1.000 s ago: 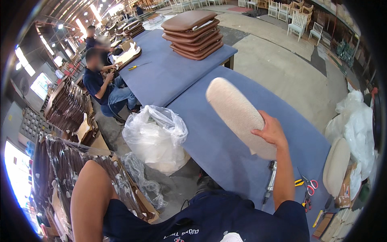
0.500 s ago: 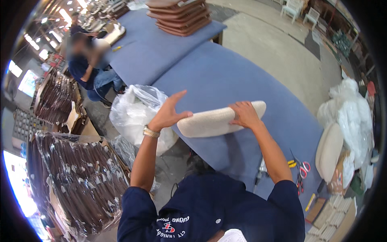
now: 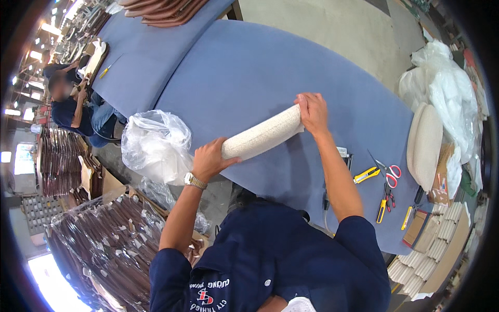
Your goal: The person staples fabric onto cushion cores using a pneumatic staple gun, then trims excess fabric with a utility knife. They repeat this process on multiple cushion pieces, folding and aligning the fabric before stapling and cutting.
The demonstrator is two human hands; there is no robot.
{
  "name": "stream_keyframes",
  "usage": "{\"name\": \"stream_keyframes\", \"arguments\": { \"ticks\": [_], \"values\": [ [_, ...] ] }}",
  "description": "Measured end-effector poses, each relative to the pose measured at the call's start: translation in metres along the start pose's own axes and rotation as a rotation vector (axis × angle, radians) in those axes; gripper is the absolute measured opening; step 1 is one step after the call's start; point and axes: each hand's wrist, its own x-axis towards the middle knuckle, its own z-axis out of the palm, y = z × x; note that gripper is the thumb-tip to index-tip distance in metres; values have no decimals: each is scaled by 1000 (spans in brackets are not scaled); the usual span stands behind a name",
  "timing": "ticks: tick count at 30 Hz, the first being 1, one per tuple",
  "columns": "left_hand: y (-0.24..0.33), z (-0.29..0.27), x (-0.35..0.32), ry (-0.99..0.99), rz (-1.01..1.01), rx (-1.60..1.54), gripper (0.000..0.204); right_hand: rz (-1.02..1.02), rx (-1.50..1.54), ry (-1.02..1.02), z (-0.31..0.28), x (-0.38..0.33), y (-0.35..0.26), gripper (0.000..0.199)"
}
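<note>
Between my two hands a cream upholstered cushion pad (image 3: 264,133) is held up on its edge above the blue-covered table (image 3: 249,78), tilted with its right end farther from me. My left hand (image 3: 209,160) is closed round the near left end, thumb along the lower side. My right hand (image 3: 313,113) grips the far right end, fingers wrapped over it. The pad's shadow falls on the cloth below. A similar cream pad (image 3: 423,145) stands on edge at the table's right side.
On the table's right lie scissors (image 3: 391,176), a yellow cutter (image 3: 367,174), pliers (image 3: 383,206) and a stapler-like tool (image 3: 343,153) partly behind my right arm. A plastic bag (image 3: 156,145) sits left. Brown stacked pieces (image 3: 119,244) stand lower left. A co-worker (image 3: 73,109) sits far left.
My left hand, open against the pad's end before, has closed round it. My right hand has shifted to the far right end. The pad has turned, its right end now higher in view.
</note>
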Motion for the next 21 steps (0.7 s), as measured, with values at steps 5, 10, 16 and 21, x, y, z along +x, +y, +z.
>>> {"name": "stream_keyframes", "arguments": {
  "ticks": [5,10,16,21],
  "values": [
    [63,11,55,-21,96,81,73,-49,-20,75,7,2,-4,39],
    [154,57,118,207,204,56,51,-92,-8,73,13,0,11,39],
    [155,70,114,360,290,92,58,-17,62,6,5,-8,19,42],
    [51,40,21,310,134,-95,69,-33,33,46,0,-14,11,42]
  ]
}}
